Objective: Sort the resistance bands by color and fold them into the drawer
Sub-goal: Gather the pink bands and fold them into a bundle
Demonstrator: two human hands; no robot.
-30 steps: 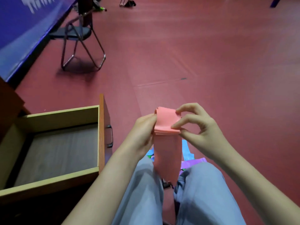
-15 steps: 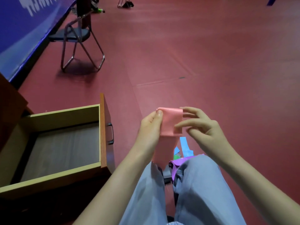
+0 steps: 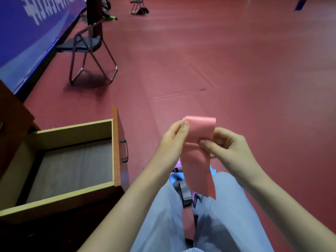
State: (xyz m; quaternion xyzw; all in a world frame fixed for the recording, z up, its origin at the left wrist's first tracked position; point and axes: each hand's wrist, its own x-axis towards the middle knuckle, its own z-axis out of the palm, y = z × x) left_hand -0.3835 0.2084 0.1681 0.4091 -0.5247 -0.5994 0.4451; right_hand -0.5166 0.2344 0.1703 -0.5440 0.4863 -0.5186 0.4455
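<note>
Head view, the only one I have. The pink resistance band (image 3: 200,129) is up in the centre of the frame, held above the person's knees, part folded into a flat stack with a loose tail hanging down from it. The left hand (image 3: 172,142) pinches the stack's upper left edge under the thumb. The right hand (image 3: 232,148) pinches the lower right of the fold, fingers curled round it. So both hands are gripping the band, neither one is free.

Here is where I see trouble. That tail dangles just over the other bands on the floor between the knees, a blue band (image 3: 175,178), a grey band (image 3: 183,192) and a scrap of purple band (image 3: 179,163). If the next wrap pulls the tail up carelessly, I judge it could drag one of those along and mix the colours.

The material looks slick and springy. If either pinch loosens while regripping, the layers will likely fan open and the fold is lost.

The open drawer (image 3: 72,133) sits at lower left, well apart from the hands. Getting there probably means a one-handed carry, and a stack held by one edge could unroll on the way.
</note>
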